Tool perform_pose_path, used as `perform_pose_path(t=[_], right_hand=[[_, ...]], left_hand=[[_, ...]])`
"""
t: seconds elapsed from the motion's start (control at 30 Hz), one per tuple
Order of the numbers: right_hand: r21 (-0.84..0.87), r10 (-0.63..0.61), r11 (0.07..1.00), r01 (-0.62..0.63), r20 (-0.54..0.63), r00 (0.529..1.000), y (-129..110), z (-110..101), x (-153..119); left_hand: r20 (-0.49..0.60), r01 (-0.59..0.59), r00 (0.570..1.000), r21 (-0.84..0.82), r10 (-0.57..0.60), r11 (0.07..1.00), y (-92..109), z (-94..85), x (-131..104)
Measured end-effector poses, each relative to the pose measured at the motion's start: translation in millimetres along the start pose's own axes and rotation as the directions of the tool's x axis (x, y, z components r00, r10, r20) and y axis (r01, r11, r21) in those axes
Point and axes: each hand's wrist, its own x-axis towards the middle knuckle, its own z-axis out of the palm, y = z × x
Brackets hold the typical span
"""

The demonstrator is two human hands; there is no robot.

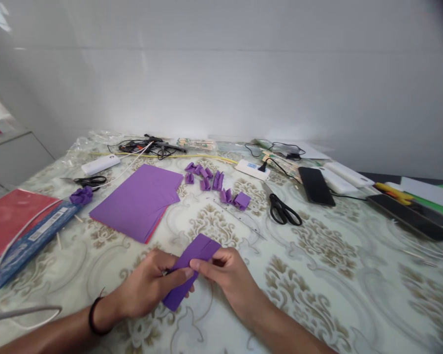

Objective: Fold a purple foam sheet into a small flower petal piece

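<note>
A folded strip of purple paper (pixel 199 250) is held above the patterned tablecloth, tilted up to the right. My left hand (pixel 153 284) pinches its left side, thumb on top and fingers underneath. On the right edge, my right hand (pixel 227 273) grips the same strip between thumb and fingers. Several small folded purple paper pieces (pixel 217 180) lie beyond my hands. To the left is a stack of purple paper sheets (pixel 133 201), with a bit of red showing under its edge.
Black-handled scissors (pixel 284 211) lie right of centre, and a second pair (pixel 92 180) at the left. A white power strip (pixel 251 169), a black phone (pixel 315 186) and tangled black cables (pixel 151 146) sit toward the wall. A red and blue packet (pixel 25 231) lies left, with a white cable across it.
</note>
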Motion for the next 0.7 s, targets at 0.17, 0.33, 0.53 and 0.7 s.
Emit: perform_pose_path(t=[0.17,0.33,0.53,0.7], right_hand=[[-0.049,-0.091,0.995,0.087,-0.092,0.992,-15.2,-10.8,5.3],[-0.02,-0.116,0.993,0.114,-0.113,0.987,-18.0,-16.6,9.2],[0.004,-0.142,0.99,0.144,-0.139,0.98,-14.9,-20.2,7.2],[-0.029,-0.08,0.997,0.078,-0.067,0.995,-6.8,-11.5,2.7]], left_hand=[[-0.004,0.078,0.997,-0.059,-0.079,0.995,0.8,2.5,-1.4],[0.008,0.097,0.995,-0.059,-0.097,0.994,1.7,1.4,-1.4],[0.029,0.054,0.998,-0.019,-0.054,0.998,0.9,0.1,-0.9],[0.036,0.089,0.995,-0.015,-0.088,0.996,-1.7,1.9,2.2]])
